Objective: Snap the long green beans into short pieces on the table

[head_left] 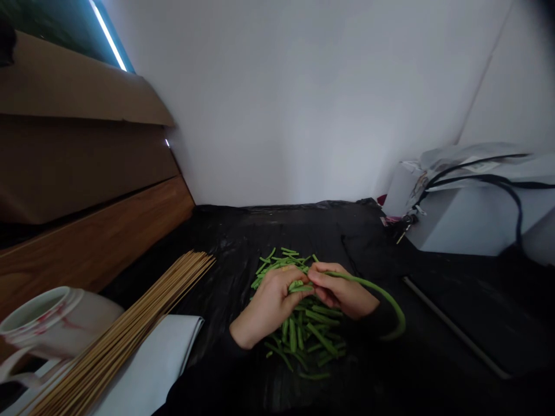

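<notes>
My left hand point(277, 297) is closed around several short pieces of green bean, whose ends show between thumb and fingers. Pinched in my right hand point(342, 289) is a long green bean point(381, 292), which arches over the wrist and hangs down on the right. The fingertips of both hands meet over a heap of cut bean pieces point(321, 329) on the black covering point(229, 237). Part of the heap is hidden beneath my hands.
On the left lie a bundle of thin wooden sticks point(160, 300), a folded white sheet point(151, 364) and a whitish mug point(65, 318). A cardboard box point(87, 156) stands behind them. At right are a white box point(463, 219) with black straps and a dark flat object point(485, 323).
</notes>
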Demonstrator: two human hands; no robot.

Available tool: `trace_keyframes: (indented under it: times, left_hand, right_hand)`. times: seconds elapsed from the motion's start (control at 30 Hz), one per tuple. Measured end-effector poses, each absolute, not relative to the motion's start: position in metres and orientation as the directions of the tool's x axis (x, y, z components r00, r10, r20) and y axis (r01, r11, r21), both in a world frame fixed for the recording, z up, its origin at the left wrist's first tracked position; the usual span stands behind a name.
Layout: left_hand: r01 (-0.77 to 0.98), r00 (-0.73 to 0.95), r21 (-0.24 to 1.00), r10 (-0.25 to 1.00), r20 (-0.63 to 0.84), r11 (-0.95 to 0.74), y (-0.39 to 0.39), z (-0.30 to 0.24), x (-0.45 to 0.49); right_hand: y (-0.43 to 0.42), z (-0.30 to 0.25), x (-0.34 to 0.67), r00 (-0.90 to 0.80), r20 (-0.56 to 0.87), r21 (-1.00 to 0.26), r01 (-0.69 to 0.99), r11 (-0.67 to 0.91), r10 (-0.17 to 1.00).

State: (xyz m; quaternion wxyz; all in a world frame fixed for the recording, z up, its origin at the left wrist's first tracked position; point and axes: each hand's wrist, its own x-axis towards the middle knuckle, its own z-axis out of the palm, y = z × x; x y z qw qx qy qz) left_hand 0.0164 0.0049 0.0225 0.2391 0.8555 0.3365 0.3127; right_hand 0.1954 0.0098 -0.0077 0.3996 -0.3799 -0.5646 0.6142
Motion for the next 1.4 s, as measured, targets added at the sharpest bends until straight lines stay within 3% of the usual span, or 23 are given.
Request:
trace_keyframes:
  times: [0.17,0.3,0.43,0.5,0.57,0.67,0.9,1.03,1.2,1.4]
  left_hand:
    - [0.402,0.586,0.592,0.693,0.42,-0.698,0.006,0.017,0.016]
    - [0.345,0.485,0.713,0.766,0.421,-0.61,0.009,0.016,0.016]
    - [0.054,0.291,0.945,0.911,0.293,-0.321,0.014,0.017,0.015]
    - [-0.137,0.265,0.971,0.937,0.227,-0.196,0.016,0.016,0.014]
    - [-0.22,0.264,0.969,0.949,0.172,-0.114,0.018,0.014,0.014]
    - [-0.109,0.264,0.987,0.954,0.139,-0.114,0.018,0.011,0.017]
    - [0.099,0.244,0.951,0.934,0.262,-0.292,0.012,0.01,0.025]
    - [0.188,0.146,0.925,0.941,0.306,-0.33,0.013,0.011,0.022]
    - [0.162,0.133,0.949,0.959,0.252,-0.272,0.015,0.015,0.017]
    - [-0.002,0.256,0.986,0.953,0.163,-0.169,0.021,0.009,0.012]
  right_hand:
    - [0.014,-0.016,0.192,-0.515,-0.083,-0.896,-0.337,-0.291,0.853]
    - [0.013,-0.013,0.189,-0.541,-0.061,-0.837,-0.429,-0.338,0.839]
    - [0.012,-0.012,0.189,-0.527,-0.079,-0.826,-0.44,-0.351,0.846]
    - [0.012,-0.013,0.188,-0.51,-0.111,-0.83,-0.424,-0.361,0.853]
    - [0.012,-0.014,0.188,-0.496,-0.139,-0.839,-0.4,-0.368,0.857]
    - [0.012,-0.016,0.185,-0.478,-0.143,-0.87,-0.357,-0.34,0.867]
    - [0.008,-0.014,0.18,-0.428,-0.099,-0.944,-0.246,-0.22,0.899]
    - [0.01,-0.008,0.184,-0.292,-0.038,-0.921,-0.362,-0.147,0.956]
    - [0.017,-0.004,0.193,-0.142,-0.052,-0.803,-0.583,-0.126,0.988]
    - [0.013,-0.005,0.191,-0.229,-0.015,-0.822,-0.551,-0.142,0.973]
